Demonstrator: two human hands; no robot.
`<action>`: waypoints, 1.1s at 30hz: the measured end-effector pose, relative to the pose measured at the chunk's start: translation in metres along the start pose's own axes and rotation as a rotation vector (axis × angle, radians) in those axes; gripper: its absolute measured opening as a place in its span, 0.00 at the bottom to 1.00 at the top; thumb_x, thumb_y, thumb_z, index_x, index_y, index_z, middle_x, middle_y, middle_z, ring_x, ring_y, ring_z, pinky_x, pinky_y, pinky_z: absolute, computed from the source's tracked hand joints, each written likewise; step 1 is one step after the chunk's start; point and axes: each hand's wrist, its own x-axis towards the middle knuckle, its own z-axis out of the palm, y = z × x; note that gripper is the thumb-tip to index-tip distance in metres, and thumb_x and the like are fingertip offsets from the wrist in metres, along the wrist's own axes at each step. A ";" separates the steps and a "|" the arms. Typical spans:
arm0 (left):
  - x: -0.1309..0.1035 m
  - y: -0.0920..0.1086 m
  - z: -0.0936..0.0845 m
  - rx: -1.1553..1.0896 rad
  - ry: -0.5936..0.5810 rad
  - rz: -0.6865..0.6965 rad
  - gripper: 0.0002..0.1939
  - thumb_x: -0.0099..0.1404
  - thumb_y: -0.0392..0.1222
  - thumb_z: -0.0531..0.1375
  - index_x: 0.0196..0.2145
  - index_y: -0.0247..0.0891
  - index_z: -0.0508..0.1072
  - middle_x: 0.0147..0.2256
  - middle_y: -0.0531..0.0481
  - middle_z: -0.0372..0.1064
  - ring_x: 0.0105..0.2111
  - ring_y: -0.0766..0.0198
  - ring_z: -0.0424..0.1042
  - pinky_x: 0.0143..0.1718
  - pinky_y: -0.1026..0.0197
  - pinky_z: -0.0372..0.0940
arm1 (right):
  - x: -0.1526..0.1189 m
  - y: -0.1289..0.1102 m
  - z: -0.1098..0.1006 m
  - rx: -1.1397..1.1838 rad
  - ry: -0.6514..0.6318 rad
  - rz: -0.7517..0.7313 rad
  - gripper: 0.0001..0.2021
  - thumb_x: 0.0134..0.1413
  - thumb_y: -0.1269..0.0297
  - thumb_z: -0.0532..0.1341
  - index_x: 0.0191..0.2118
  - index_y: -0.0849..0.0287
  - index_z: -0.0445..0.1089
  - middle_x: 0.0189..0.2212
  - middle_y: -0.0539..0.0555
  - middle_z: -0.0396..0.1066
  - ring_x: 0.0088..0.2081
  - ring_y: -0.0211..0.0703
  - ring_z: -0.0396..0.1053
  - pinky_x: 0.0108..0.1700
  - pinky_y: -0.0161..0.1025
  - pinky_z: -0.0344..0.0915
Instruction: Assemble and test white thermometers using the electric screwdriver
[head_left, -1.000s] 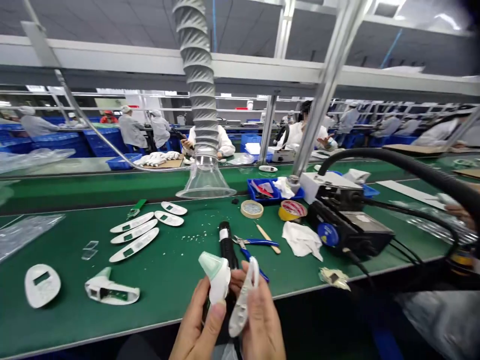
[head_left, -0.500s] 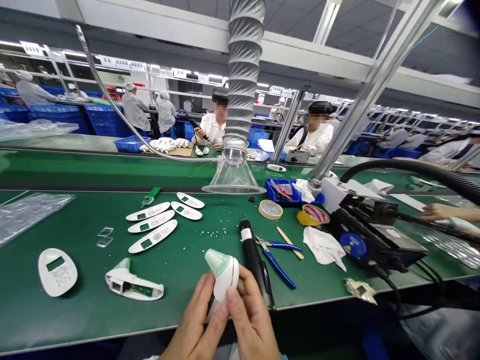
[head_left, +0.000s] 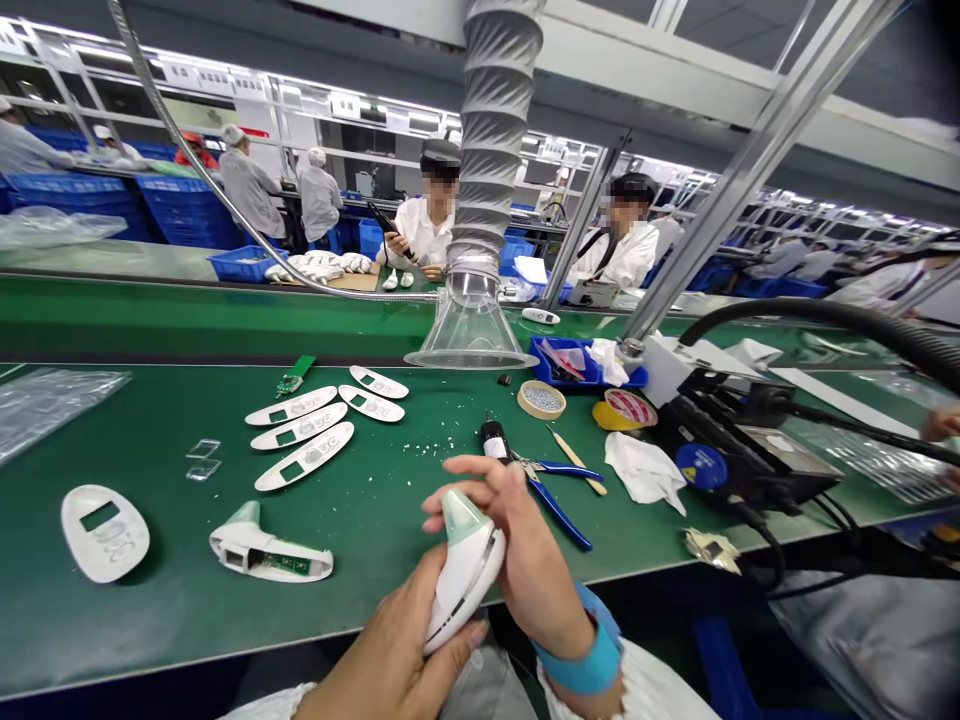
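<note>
A white device with a pale green tip (head_left: 466,570) is held over the table's front edge. My left hand (head_left: 409,635) wraps round its lower body, thumb on the near side. Against its right side rests my right hand (head_left: 517,540), fingers spread behind the green tip, a blue band on the wrist. Left of the hands lies an opened white housing (head_left: 271,555) with a green circuit board inside. Several white oval covers (head_left: 304,455) lie farther back, and a larger cover (head_left: 105,533) is at the far left. A black electric screwdriver (head_left: 495,440) is partly hidden behind my right hand.
Blue-handled pliers (head_left: 559,515), a wooden stick (head_left: 577,460), a white cloth (head_left: 643,470) and a round tray of small parts (head_left: 541,399) are on the right. A clear suction hood (head_left: 472,335) hangs above the table. Black equipment (head_left: 750,460) stands at right; people work beyond.
My right hand has loosened its fingers and moved up beside the device. The device has turned and tilted, showing its side seam. The camera view has shifted slightly.
</note>
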 end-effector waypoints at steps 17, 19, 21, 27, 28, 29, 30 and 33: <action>0.012 -0.002 -0.007 0.034 -0.027 -0.096 0.25 0.54 0.50 0.59 0.48 0.37 0.69 0.43 0.36 0.69 0.39 0.47 0.69 0.39 0.57 0.61 | 0.021 0.002 0.001 0.098 -0.080 0.169 0.26 0.56 0.43 0.44 0.33 0.63 0.63 0.12 0.46 0.59 0.13 0.32 0.59 0.24 0.35 0.63; 0.013 -0.005 -0.011 -0.080 -0.067 -0.108 0.24 0.53 0.49 0.59 0.48 0.41 0.68 0.42 0.41 0.69 0.39 0.52 0.68 0.38 0.60 0.61 | 0.019 -0.004 -0.014 -0.156 -0.072 0.123 0.22 0.58 0.46 0.45 0.39 0.61 0.63 0.21 0.49 0.66 0.22 0.35 0.66 0.29 0.35 0.65; 0.013 -0.011 -0.016 -0.211 -0.057 -0.176 0.22 0.53 0.51 0.59 0.46 0.42 0.69 0.35 0.46 0.70 0.33 0.59 0.67 0.34 0.64 0.61 | 0.014 -0.013 -0.038 -0.508 -0.002 -0.042 0.17 0.58 0.52 0.49 0.46 0.58 0.62 0.38 0.54 0.67 0.39 0.39 0.68 0.41 0.37 0.65; 0.014 -0.017 -0.030 -0.635 0.170 -0.445 0.29 0.50 0.55 0.62 0.46 0.36 0.64 0.25 0.53 0.63 0.23 0.69 0.60 0.26 0.66 0.57 | 0.005 -0.018 -0.096 -1.566 -0.216 -0.430 0.19 0.53 0.76 0.49 0.51 0.58 0.62 0.47 0.60 0.64 0.47 0.49 0.63 0.44 0.49 0.64; 0.015 -0.017 -0.030 -0.716 0.190 -0.450 0.30 0.51 0.54 0.62 0.48 0.37 0.62 0.27 0.52 0.65 0.25 0.68 0.62 0.27 0.67 0.57 | 0.006 -0.015 -0.097 -1.690 -0.320 -0.492 0.22 0.50 0.79 0.49 0.51 0.57 0.62 0.50 0.61 0.61 0.50 0.52 0.61 0.45 0.51 0.63; 0.016 -0.016 -0.030 -0.782 0.201 -0.450 0.30 0.51 0.53 0.62 0.49 0.38 0.61 0.28 0.52 0.65 0.27 0.69 0.62 0.28 0.67 0.57 | 0.008 -0.012 -0.096 -1.779 -0.419 -0.550 0.24 0.49 0.81 0.49 0.51 0.57 0.63 0.52 0.61 0.59 0.52 0.54 0.59 0.46 0.53 0.63; 0.016 -0.015 -0.030 -0.832 0.202 -0.451 0.29 0.52 0.51 0.62 0.49 0.39 0.60 0.28 0.53 0.65 0.27 0.70 0.62 0.29 0.68 0.57 | 0.010 -0.008 -0.095 -1.834 -0.508 -0.607 0.23 0.48 0.81 0.50 0.49 0.58 0.64 0.53 0.61 0.59 0.53 0.55 0.57 0.47 0.53 0.62; 0.016 -0.018 -0.030 -0.925 0.213 -0.451 0.22 0.52 0.46 0.62 0.43 0.37 0.62 0.17 0.58 0.57 0.18 0.74 0.55 0.21 0.70 0.52 | 0.015 -0.005 -0.092 -1.842 -0.646 -0.715 0.16 0.51 0.80 0.50 0.43 0.61 0.67 0.50 0.60 0.63 0.53 0.54 0.58 0.49 0.51 0.61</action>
